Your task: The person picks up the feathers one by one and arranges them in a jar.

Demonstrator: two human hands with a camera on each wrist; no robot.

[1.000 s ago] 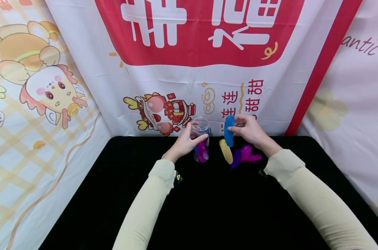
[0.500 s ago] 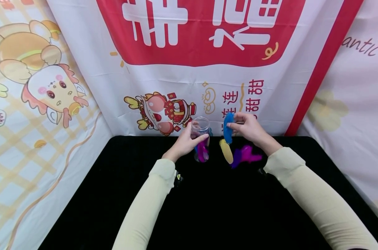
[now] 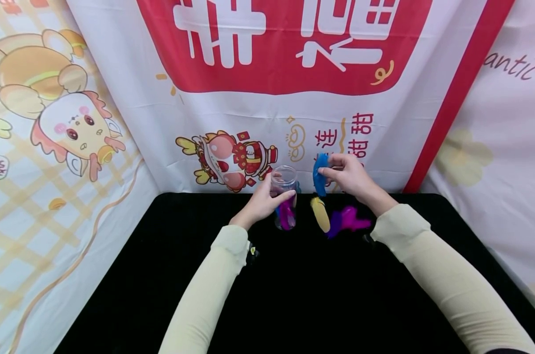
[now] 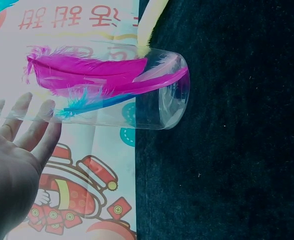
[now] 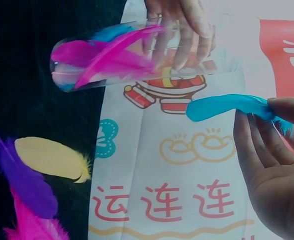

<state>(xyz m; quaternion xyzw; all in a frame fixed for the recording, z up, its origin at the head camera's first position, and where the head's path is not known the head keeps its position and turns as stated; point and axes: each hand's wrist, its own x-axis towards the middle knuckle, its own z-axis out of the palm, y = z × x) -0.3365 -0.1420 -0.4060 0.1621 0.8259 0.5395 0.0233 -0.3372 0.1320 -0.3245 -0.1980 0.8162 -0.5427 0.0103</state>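
Filling seems in hand: left grip (image 3: 263, 202) clasps jar (image 3: 287, 186), right grip (image 3: 350, 174) pinches blue feather (image 3: 319, 176), which likely needs aiming in.

The left hand (image 3: 264, 200) grips a clear, upright jar (image 4: 169, 117) with pink feathers (image 4: 97, 72) and a blue feather (image 4: 107, 103) inside. The right hand (image 3: 349, 175) pinches another blue feather (image 5: 219, 106). Loose feathers (image 5: 31, 185) in yellow, purple and pink lie together nearby.

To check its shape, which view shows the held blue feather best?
Right wrist: the held blue feather appears largest and clearest. The head view shows it small; the left wrist view catches only a bit, top left.
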